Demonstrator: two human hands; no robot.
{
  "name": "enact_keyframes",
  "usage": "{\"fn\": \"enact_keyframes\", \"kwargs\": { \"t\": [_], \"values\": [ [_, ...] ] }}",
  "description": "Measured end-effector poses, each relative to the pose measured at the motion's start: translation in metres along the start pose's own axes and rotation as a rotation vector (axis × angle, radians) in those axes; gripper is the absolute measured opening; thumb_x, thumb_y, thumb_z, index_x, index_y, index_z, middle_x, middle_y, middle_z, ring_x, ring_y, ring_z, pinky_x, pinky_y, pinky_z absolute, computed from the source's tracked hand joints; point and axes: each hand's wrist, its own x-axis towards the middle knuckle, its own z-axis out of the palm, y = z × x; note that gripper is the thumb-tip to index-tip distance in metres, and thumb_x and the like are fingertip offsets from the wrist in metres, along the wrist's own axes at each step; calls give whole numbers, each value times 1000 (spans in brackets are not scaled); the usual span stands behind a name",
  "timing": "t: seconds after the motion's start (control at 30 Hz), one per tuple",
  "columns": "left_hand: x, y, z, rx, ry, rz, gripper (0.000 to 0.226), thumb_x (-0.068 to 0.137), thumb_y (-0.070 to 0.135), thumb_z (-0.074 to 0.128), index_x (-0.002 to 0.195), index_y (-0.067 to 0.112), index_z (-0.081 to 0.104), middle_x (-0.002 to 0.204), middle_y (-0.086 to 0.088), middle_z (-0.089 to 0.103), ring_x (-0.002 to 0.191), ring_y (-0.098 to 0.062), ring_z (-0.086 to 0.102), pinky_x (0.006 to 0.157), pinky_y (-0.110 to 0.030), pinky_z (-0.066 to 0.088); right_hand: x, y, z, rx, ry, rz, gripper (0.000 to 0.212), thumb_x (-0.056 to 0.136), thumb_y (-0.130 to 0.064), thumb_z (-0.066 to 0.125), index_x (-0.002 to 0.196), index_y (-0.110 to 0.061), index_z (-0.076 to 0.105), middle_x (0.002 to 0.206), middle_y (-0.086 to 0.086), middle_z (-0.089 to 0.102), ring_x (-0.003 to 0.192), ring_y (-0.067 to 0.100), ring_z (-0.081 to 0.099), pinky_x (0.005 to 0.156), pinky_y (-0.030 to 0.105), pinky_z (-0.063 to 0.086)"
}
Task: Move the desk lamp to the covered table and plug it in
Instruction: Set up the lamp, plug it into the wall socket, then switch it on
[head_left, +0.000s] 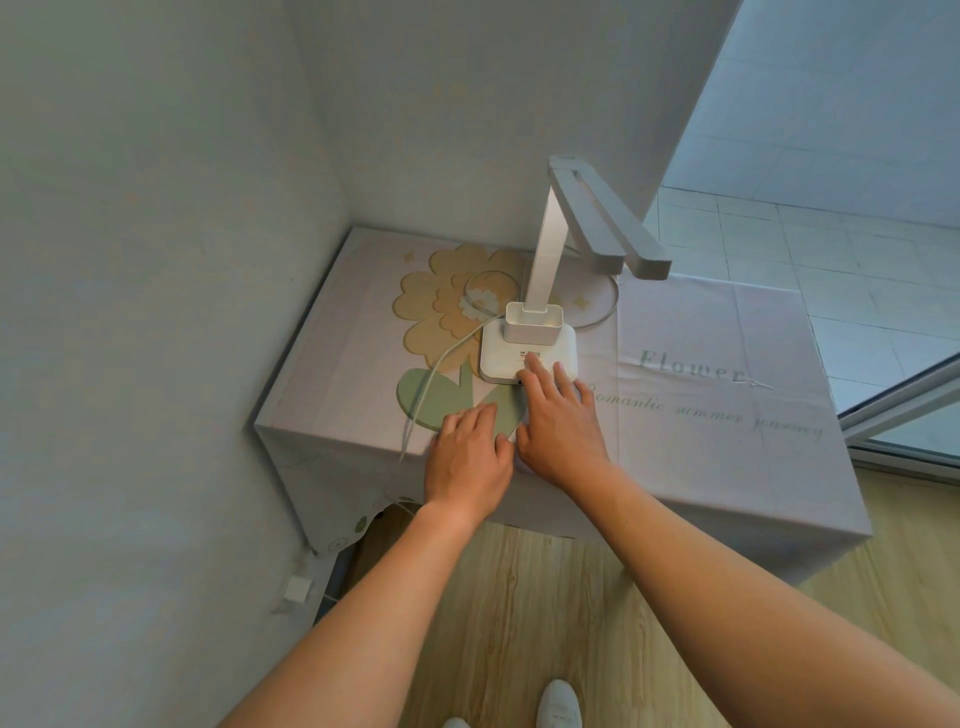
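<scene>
Standing in a room corner, a covered table (701, 415) sits against pale walls at 9 and 12 o'clock; its pinkish cloth (363, 332) carries a big yellow flower print (447, 306) with green leaves and the words "Flower" and "Romantic summer journey". Wood-look floor (545, 597) runs below at 6 o'clock, white tiles and a sliding door track (904, 415) lie at 3 o'clock. A small white cube, plug or adapter — cannot tell which — (297, 588) is on the wall low at 8 o'clock, near the cloth's hanging edge. Two white shoes show at the bottom edge.

The desk lamp (530, 353) stands upright on the table top, roughly centre of frame, square white base flat on the cloth, stem rising to a folded bar head pointing toward 4 o'clock. Its white cord (447, 358) leaves the base's far side, loops over the flower print, then trails toward 7 o'clock over the table's front edge.

Right hand (558, 415) reaches forward palm down, fingers spread wide, fingertips resting on the base's near edge — holding nothing, just touching. Left hand (467, 452) lies flat on the cloth beside it at 8 o'clock of the base, fingers loosely extended over the green leaf, empty, thumb side nearly touching the right hand. Both forearms are bare, stretched out from the bottom corners.
</scene>
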Motion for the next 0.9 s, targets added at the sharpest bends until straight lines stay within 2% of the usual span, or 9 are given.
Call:
{"fn": "enact_keyframes", "kwargs": {
  "t": [0.33, 0.5, 0.6, 0.73, 0.9],
  "values": [
    [-1, 3, -1, 0, 5, -3, 51, 106, 32, 44, 154, 15, 46, 154, -2, 54, 140, -24, 45, 116, -39, 39, 2, 1, -1, 15, -9, -4, 68, 86, -33, 52, 149, -18, 33, 167, 4, 29, 153, 40, 24, 119, 57, 25],
    [-1, 5, -3, 8, 14, -7, 53, 106, 32, 46, 155, 15, 46, 155, -2, 54, 141, -24, 45, 118, -38, 37, 1, 0, 1, 40, -6, -5, 79, 77, -30, 63, 149, -18, 33, 169, 5, 21, 151, 40, 26, 117, 56, 26],
    [-1, 5, -3, -4, 10, -6, 53, 106, 32, 45, 156, 15, 45, 156, -2, 53, 141, -24, 45, 119, -38, 37, 1, 0, 2, 44, 5, -6, 77, 76, -29, 60, 147, -18, 33, 168, 5, 24, 152, 39, 26, 117, 56, 26],
    [0, 4, -3, -1, 1, -11, 51, 105, 31, 42, 153, 14, 47, 153, -2, 56, 137, -24, 46, 115, -38, 38, 1, 1, 3, 29, 21, -6, 63, 83, -27, 50, 144, -18, 38, 164, 2, 34, 152, 40, 26, 117, 56, 25],
    [0, 4, -2, 3, -4, -8, 51, 105, 31, 42, 154, 14, 46, 154, -2, 54, 138, -25, 45, 116, -39, 37, 2, 1, 2, -2, 9, -18, 66, 83, -31, 49, 147, -19, 37, 168, 3, 25, 151, 41, 26, 116, 56, 26]
  ]
}}
